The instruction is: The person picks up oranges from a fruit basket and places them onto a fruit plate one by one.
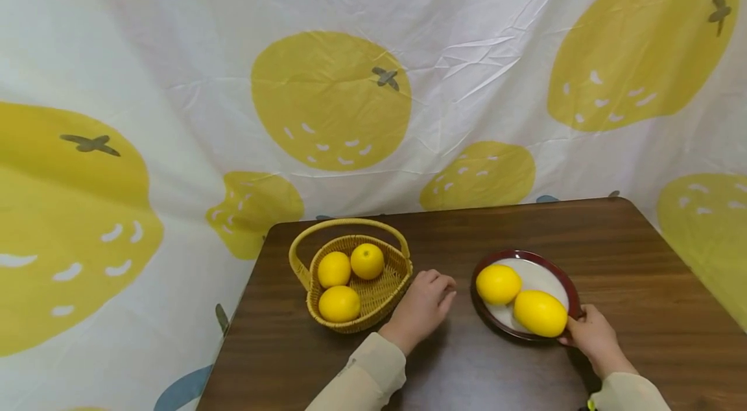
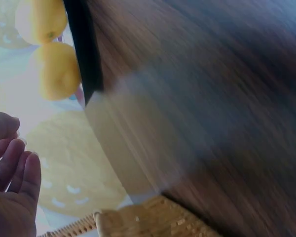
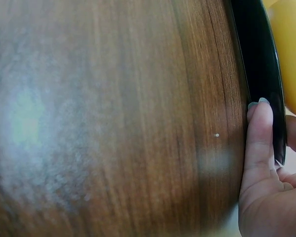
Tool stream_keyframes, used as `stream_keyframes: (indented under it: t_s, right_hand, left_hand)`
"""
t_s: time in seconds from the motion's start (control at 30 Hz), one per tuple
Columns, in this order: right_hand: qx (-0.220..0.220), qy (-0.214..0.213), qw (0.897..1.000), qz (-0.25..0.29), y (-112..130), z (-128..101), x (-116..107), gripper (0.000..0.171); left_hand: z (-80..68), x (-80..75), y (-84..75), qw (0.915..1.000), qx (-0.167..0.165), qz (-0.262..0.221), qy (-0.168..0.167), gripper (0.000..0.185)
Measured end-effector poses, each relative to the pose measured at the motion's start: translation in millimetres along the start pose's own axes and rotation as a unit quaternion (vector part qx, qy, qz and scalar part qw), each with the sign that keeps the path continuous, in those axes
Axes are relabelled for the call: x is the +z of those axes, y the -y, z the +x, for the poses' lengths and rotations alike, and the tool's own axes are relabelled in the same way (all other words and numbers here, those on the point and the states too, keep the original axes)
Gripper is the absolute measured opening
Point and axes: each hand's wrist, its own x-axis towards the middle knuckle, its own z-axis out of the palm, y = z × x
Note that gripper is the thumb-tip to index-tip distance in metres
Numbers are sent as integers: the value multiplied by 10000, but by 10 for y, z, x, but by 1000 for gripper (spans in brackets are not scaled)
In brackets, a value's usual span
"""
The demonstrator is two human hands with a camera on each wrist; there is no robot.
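Fingers (image 3: 259,133) on plate (image 1: 574,297) rim (right hand (image 1: 592,333))

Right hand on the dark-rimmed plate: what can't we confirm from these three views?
- Head view: the right hand meets the dark-rimmed white plate at its near edge; the oval yellow lemon hides the fingertips.
- Right wrist view: one finger lies along the plate rim; the other fingers are cut off by the frame edge.
- Left wrist view: motion blur smears the brown wooden table; the left hand is half out of frame.
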Motion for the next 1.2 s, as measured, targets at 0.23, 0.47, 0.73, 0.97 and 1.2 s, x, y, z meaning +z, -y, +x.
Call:
stream_keyframes:
  t_s: [0.23,0.47,0.73,0.97,1.2]
  right_hand:
    - [0,6,10000,-51,-11,13,4,48]
    - [49,-31,9997,-240,-11,24,7,51]
    - [42,-20,9997,-257,13,7,-2,53]
    - [0,-6,9999,-138,15,16,3,51]
    - [-4,-39,9998,-170,9,16,12,52]
  left_hand:
    - [-38,-109,114,9999,-145,-33,83,14]
    - [-68,-140,207,9998,-206,11,19,13]
    - [-73,-226,271,9991,-397,-2,154,14]
    - [-56,-324,341,9984,-517,92,219,17]
    - [-58,-390,413,9968,-700,13,384,19]
